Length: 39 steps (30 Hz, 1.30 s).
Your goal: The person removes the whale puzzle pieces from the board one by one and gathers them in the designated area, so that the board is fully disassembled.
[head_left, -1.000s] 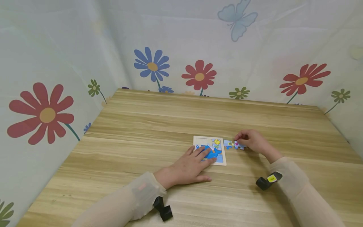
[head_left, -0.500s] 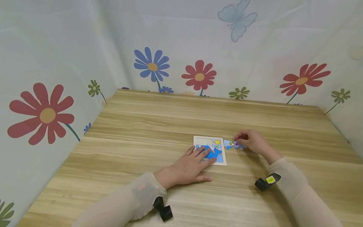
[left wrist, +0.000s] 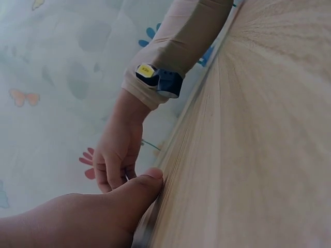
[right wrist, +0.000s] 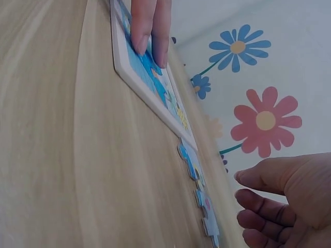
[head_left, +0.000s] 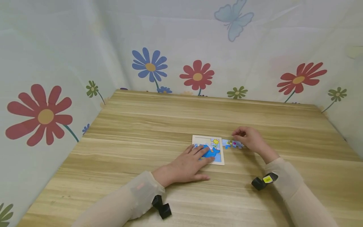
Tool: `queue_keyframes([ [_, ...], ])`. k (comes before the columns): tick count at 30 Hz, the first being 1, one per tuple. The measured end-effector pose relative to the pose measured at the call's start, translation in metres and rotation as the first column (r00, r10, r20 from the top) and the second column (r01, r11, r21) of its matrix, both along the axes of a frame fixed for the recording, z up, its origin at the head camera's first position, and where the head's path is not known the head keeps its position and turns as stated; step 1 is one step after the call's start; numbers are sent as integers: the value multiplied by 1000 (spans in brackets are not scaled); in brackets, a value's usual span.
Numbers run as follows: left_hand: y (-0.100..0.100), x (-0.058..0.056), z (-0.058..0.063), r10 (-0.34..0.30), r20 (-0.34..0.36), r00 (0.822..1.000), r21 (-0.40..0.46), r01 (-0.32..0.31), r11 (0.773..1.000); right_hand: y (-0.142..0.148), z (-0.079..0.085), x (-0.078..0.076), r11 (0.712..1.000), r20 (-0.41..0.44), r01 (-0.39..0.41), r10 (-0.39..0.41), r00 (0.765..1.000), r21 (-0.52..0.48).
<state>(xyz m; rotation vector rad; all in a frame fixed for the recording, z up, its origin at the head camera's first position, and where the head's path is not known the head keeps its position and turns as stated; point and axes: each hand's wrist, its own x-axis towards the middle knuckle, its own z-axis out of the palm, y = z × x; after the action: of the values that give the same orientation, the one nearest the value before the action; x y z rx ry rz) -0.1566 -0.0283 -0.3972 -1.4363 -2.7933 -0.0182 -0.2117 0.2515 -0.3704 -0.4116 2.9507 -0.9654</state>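
Note:
A small jigsaw puzzle tray (head_left: 222,154) with a pale frame lies on the table, showing a blue whale and a yellow sun. My left hand (head_left: 185,165) rests on its left part, fingers straight and slightly spread, hiding some of the picture. Just right of the tray lie loose puzzle pieces, one blue and yellow (head_left: 226,143) and one with a pink spot (head_left: 237,144). Above these pieces is my right hand (head_left: 250,138); the right wrist view shows its fingers loosely bent, thumb apart, nothing between them. In that view the pieces (right wrist: 208,216) lie flat in a row.
The wood-grain table (head_left: 158,116) stretches around the tray on all sides. Behind it hangs a pale curtain (head_left: 181,37) printed with flowers and a butterfly. A black wrist device (head_left: 263,182) sits on the right sleeve and another (head_left: 162,207) on the left.
My right hand has lifted slightly off the puzzle pieces, uncovering more of the pink-spotted one. The left hand stays on the tray. The head view has shifted a little.

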Motion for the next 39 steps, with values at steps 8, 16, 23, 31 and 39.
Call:
queue_keyframes([
  [8,1,-3,-2,-9,-20,1000,11,9,1000,-12,3,1,1000,-16,-3,3,1000,-29],
  [16,2,-6,-3,-10,-47,999,17,11,1000,-25,3,2,998,-46,-44,42,998,-47],
  [23,6,-6,1,-24,-36,999,-2,24,1000,-33,-3,1,993,-52,-105,102,993,-59],
  [31,9,-7,0,-17,-23,1000,-22,17,1000,-44,-7,0,982,-87,-182,178,980,-40],
  [39,11,-6,-3,-36,-32,999,-2,36,999,-50,-10,2,975,-102,-223,222,970,-2],
])
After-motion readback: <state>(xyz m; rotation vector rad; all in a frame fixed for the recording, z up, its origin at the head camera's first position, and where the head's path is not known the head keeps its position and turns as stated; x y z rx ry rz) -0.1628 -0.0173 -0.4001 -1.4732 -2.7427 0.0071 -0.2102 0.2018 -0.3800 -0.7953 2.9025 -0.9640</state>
